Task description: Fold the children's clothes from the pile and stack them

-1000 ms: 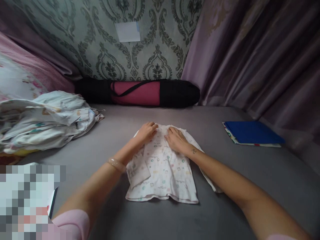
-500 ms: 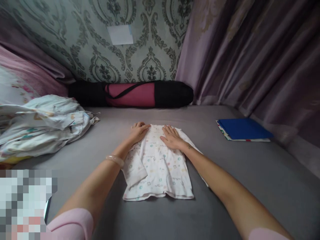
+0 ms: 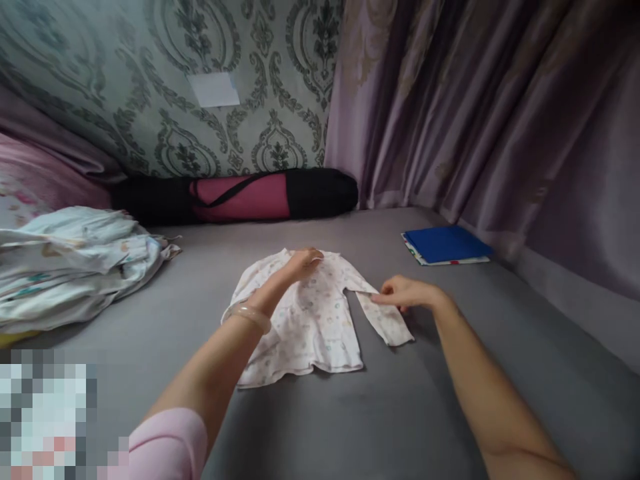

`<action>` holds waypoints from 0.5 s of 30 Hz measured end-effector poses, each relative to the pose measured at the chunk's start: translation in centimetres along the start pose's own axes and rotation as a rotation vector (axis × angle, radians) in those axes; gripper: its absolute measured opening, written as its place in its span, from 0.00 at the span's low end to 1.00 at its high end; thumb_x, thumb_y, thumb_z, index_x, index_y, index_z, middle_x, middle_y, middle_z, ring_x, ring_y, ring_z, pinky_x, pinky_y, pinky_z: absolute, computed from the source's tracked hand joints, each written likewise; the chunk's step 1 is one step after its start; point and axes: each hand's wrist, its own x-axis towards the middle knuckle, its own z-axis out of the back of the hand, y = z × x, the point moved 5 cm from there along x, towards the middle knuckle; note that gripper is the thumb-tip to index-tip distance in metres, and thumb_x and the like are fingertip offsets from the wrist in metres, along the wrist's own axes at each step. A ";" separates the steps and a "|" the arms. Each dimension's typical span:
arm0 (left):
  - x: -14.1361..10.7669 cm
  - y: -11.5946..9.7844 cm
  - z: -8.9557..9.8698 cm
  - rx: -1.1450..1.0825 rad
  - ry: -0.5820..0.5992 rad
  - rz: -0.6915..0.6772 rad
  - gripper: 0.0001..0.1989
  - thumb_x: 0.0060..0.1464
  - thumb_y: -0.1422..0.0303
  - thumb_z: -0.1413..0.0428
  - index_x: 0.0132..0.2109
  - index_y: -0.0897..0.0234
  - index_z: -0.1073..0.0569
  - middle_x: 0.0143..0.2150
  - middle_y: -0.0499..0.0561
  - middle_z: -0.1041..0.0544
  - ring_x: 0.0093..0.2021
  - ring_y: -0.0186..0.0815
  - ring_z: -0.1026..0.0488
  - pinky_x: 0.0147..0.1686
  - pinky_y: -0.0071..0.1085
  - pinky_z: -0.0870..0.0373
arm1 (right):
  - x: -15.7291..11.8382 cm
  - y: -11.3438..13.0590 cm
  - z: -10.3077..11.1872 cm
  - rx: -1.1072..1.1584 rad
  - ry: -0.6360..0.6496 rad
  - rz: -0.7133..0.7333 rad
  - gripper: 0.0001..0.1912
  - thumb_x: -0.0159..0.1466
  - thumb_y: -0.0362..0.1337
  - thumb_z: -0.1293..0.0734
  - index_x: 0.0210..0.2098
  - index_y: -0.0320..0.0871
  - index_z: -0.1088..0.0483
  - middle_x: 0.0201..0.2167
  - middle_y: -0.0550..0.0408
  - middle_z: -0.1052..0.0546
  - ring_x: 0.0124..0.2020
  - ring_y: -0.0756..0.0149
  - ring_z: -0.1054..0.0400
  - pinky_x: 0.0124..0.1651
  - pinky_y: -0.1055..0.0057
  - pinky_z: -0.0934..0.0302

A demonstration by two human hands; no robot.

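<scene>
A small white long-sleeved shirt (image 3: 320, 320) with a faint print of little coloured figures lies spread on the grey bed sheet, its hem toward me. My left hand (image 3: 304, 261), with a pale bangle (image 3: 250, 317) at the wrist, rests on the shirt by the collar, its fingers stretched over the cloth. Out at the right sleeve, my right hand (image 3: 407, 293) pinches the sleeve's upper edge between thumb and fingers. That sleeve slants away from the body of the shirt. My left forearm partly covers the left sleeve.
A heap of pale printed cloth (image 3: 75, 267) lies at the left. Along the wall runs a long black and pink bag (image 3: 245, 197). A blue flat folded item (image 3: 447, 243) sits at the right on a patterned one, near the purple curtain (image 3: 425, 100).
My left hand has moved right from the shoulder to the collar. My right hand has left the shirt's chest and taken hold of the right sleeve, which now spreads outward. The view has shifted right.
</scene>
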 end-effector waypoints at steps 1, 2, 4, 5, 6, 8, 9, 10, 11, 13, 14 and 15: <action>0.7 -0.6 -1.0 -0.013 -0.020 0.015 0.14 0.56 0.75 0.51 0.45 0.66 0.24 0.45 0.56 0.22 0.45 0.39 0.26 0.48 0.34 0.31 | -0.1 -0.1 -0.5 -0.047 0.011 0.023 0.24 0.52 0.55 0.29 0.30 0.39 0.29 0.24 0.54 0.27 0.23 0.69 0.35 0.24 0.75 0.43; 1.2 -1.0 -1.8 -0.016 -0.053 0.046 0.14 0.55 0.77 0.52 0.43 0.67 0.24 0.44 0.56 0.21 0.44 0.39 0.25 0.48 0.34 0.31 | 0.0 -0.1 -0.8 -0.095 0.004 0.041 0.23 0.52 0.53 0.28 0.31 0.39 0.30 0.25 0.55 0.27 0.24 0.69 0.35 0.25 0.75 0.44; 1.8 -1.3 -3.3 -0.007 -0.122 0.100 0.15 0.54 0.78 0.53 0.42 0.67 0.24 0.43 0.57 0.22 0.45 0.40 0.26 0.49 0.35 0.31 | 0.3 -0.2 -1.2 -0.192 -0.041 0.049 0.20 0.50 0.48 0.27 0.33 0.40 0.30 0.27 0.54 0.26 0.26 0.68 0.34 0.26 0.75 0.45; 1.9 -1.4 -3.9 0.001 -0.155 0.121 0.16 0.54 0.79 0.54 0.42 0.68 0.24 0.43 0.58 0.22 0.46 0.41 0.26 0.50 0.37 0.32 | 0.5 -0.3 -1.2 -0.237 -0.065 0.050 0.18 0.50 0.46 0.27 0.34 0.40 0.30 0.29 0.54 0.25 0.28 0.67 0.33 0.27 0.75 0.46; 1.8 -1.3 -4.4 0.008 -0.182 0.135 0.16 0.55 0.79 0.55 0.43 0.68 0.24 0.44 0.58 0.22 0.47 0.41 0.27 0.51 0.38 0.32 | 0.6 -0.2 -1.3 -0.270 -0.079 0.059 0.18 0.49 0.44 0.27 0.35 0.40 0.30 0.30 0.53 0.25 0.29 0.66 0.33 0.28 0.75 0.46; 1.5 -1.1 -5.2 0.016 -0.226 0.155 0.18 0.54 0.80 0.56 0.45 0.68 0.25 0.46 0.59 0.24 0.49 0.42 0.29 0.52 0.40 0.34 | 0.7 0.0 -1.4 -0.295 -0.084 0.102 0.17 0.49 0.42 0.28 0.36 0.41 0.30 0.34 0.52 0.25 0.32 0.64 0.32 0.30 0.74 0.45; 1.3 -1.0 -5.4 0.018 -0.238 0.159 0.19 0.54 0.80 0.56 0.46 0.68 0.25 0.47 0.59 0.24 0.50 0.42 0.29 0.53 0.40 0.34 | 0.5 0.1 -1.4 -0.295 -0.083 0.122 0.16 0.50 0.40 0.28 0.36 0.41 0.30 0.35 0.52 0.25 0.32 0.64 0.32 0.30 0.74 0.46; 1.1 -0.9 -5.6 0.018 -0.247 0.157 0.19 0.53 0.80 0.56 0.46 0.67 0.26 0.47 0.59 0.24 0.51 0.41 0.30 0.54 0.41 0.35 | 0.3 0.3 -1.3 -0.292 -0.088 0.130 0.14 0.51 0.38 0.29 0.36 0.42 0.30 0.36 0.52 0.25 0.33 0.64 0.32 0.31 0.74 0.46; 1.0 -0.9 -5.7 0.018 -0.254 0.152 0.19 0.53 0.80 0.56 0.47 0.66 0.26 0.48 0.58 0.25 0.51 0.41 0.30 0.54 0.42 0.35 | 0.0 0.4 -1.0 -0.292 -0.112 0.122 0.11 0.53 0.35 0.31 0.37 0.42 0.30 0.36 0.52 0.25 0.33 0.65 0.32 0.31 0.74 0.46; 0.8 -0.9 -5.8 0.020 -0.266 0.135 0.19 0.55 0.79 0.56 0.49 0.66 0.26 0.49 0.58 0.25 0.51 0.41 0.31 0.55 0.42 0.36 | -1.0 0.8 0.3 -0.320 -0.278 0.087 0.10 0.57 0.30 0.36 0.38 0.44 0.30 0.37 0.52 0.25 0.35 0.64 0.32 0.33 0.74 0.47; 0.7 -0.9 -5.8 0.025 -0.271 0.125 0.19 0.57 0.77 0.56 0.49 0.66 0.27 0.49 0.58 0.26 0.51 0.41 0.31 0.55 0.42 0.36 | -1.7 1.1 1.3 -0.349 -0.429 0.075 0.12 0.58 0.27 0.39 0.40 0.44 0.30 0.38 0.51 0.26 0.37 0.63 0.33 0.35 0.73 0.46; 0.7 -1.1 -5.7 0.033 -0.273 0.118 0.18 0.58 0.75 0.57 0.50 0.66 0.27 0.50 0.58 0.26 0.51 0.41 0.31 0.55 0.41 0.36 | -2.4 1.4 2.2 -0.385 -0.604 0.076 0.15 0.59 0.25 0.41 0.42 0.44 0.31 0.40 0.50 0.26 0.40 0.62 0.33 0.37 0.72 0.46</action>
